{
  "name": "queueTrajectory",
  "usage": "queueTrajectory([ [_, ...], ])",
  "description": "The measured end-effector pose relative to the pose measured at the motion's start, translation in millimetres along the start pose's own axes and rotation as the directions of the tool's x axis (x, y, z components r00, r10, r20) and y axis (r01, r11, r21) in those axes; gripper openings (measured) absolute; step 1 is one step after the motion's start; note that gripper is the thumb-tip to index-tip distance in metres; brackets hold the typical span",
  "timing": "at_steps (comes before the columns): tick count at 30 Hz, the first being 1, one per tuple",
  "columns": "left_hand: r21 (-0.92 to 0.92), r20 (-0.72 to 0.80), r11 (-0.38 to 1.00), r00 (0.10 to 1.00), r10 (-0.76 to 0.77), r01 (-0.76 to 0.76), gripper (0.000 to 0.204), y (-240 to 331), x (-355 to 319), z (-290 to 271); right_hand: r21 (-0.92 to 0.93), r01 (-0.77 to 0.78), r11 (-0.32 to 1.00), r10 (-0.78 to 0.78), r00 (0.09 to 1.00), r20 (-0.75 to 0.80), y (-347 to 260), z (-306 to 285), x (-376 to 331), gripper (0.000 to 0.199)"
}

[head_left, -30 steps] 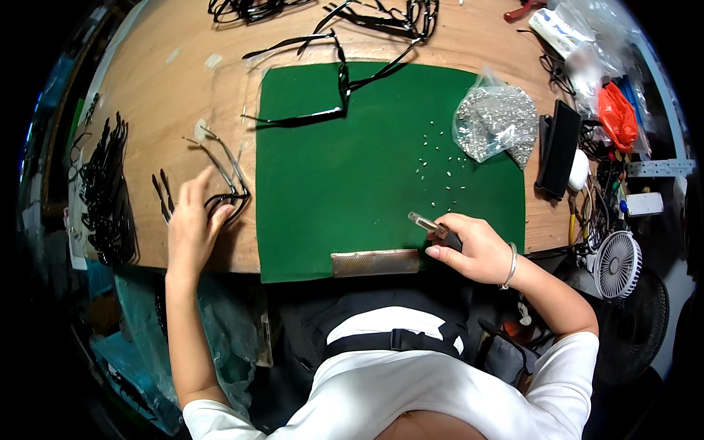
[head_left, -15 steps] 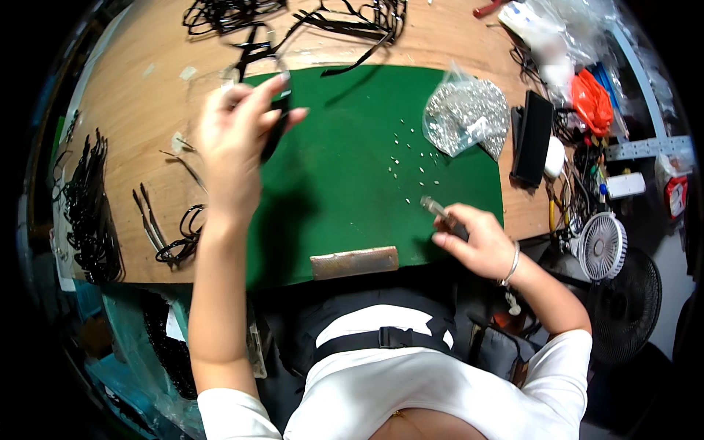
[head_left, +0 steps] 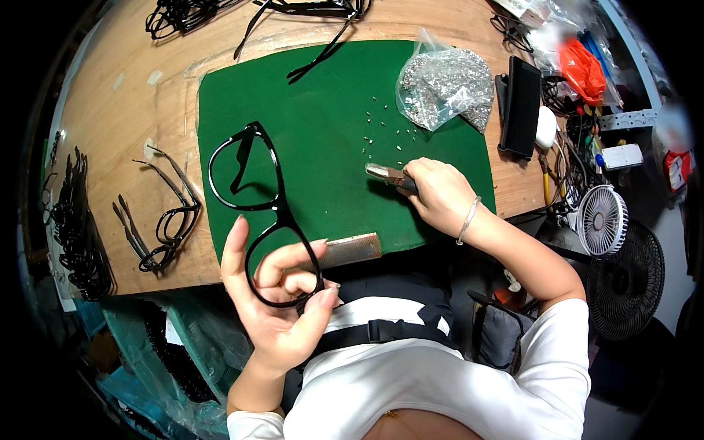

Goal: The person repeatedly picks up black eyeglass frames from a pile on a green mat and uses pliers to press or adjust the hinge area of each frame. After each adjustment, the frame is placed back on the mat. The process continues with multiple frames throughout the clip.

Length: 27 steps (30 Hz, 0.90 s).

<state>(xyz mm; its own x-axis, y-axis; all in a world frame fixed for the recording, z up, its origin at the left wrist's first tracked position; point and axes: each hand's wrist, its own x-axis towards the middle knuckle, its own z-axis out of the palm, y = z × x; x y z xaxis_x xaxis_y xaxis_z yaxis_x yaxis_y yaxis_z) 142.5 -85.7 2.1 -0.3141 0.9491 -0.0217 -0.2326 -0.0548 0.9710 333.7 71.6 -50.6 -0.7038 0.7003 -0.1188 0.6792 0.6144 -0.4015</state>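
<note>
My left hand is closed on a black eyeglass frame, gripping it by the near rim between thumb and fingers. The frame is tilted up over the left part of a green mat, and one of its temple arms sticks out behind the far rim. Over the mat's right side, my right hand is wrapped round a pair of pliers. Their metal jaws point left. Several tiny silvery pieces lie scattered just beyond the pliers, near a clear bag of such pieces.
Black eyeglass frames lie at the far edge, in a pile on the left and beside the mat. A worn metal plate sits at the mat's near edge. A black phone-like slab, cables and a small white fan stand right.
My left hand has come back toward me from the far left, bringing the eyeglass frame over the mat. My right hand has moved left and slightly away with the pliers. The view has shifted a little.
</note>
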Motion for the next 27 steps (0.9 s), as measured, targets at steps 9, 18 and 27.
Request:
queueTrajectory([
  [9,0.310,0.103,0.931,0.980,0.168,-0.192,0.089,-16.8,8.9,24.6,0.759,-0.122,0.639,0.070,0.992,0.101,-72.2,-39.6,-24.1,0.015],
  [18,0.367,0.030,0.913,0.983,0.181,-0.179,0.085,-17.6,6.3,34.5,0.915,-0.401,0.040,0.083,0.914,0.397,-86.5,-37.0,-16.3,0.018],
  [27,0.100,0.183,0.994,0.981,-0.069,0.052,0.085,4.3,16.6,21.2,0.885,-0.462,0.054,-0.130,0.876,0.465,-91.8,-61.3,-7.4,0.016],
])
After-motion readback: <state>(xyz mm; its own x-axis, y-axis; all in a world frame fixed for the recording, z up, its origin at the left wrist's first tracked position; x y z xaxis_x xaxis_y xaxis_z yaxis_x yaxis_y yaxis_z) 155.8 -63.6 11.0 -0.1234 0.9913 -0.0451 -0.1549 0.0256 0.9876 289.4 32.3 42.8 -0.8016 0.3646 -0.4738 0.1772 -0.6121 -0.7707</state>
